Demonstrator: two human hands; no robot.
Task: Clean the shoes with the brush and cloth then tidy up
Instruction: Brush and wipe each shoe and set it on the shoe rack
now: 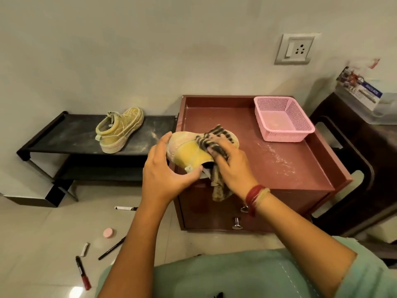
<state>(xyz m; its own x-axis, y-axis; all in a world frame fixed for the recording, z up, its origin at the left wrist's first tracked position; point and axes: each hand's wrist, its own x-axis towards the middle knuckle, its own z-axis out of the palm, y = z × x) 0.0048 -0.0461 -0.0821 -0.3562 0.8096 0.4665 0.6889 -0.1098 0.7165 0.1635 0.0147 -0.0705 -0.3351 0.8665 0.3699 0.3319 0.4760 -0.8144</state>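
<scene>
My left hand [165, 168] grips a yellow shoe [189, 154] by its heel, holding it on its side above the front left corner of the maroon cabinet top [285, 166]. My right hand [231, 166] holds a striped cloth [217, 138] and presses it against the shoe's upper; the cloth's loose end hangs down in front of the cabinet. A second yellow shoe [118, 130] stands on the black low rack [71, 136] to the left. No brush is in view.
A pink mesh basket [283, 119] sits at the cabinet's back right. White dust streaks the cabinet top. Pens, a marker [82, 273] and a pink round lid [108, 232] lie on the tiled floor. A dark chair [354, 160] stands to the right.
</scene>
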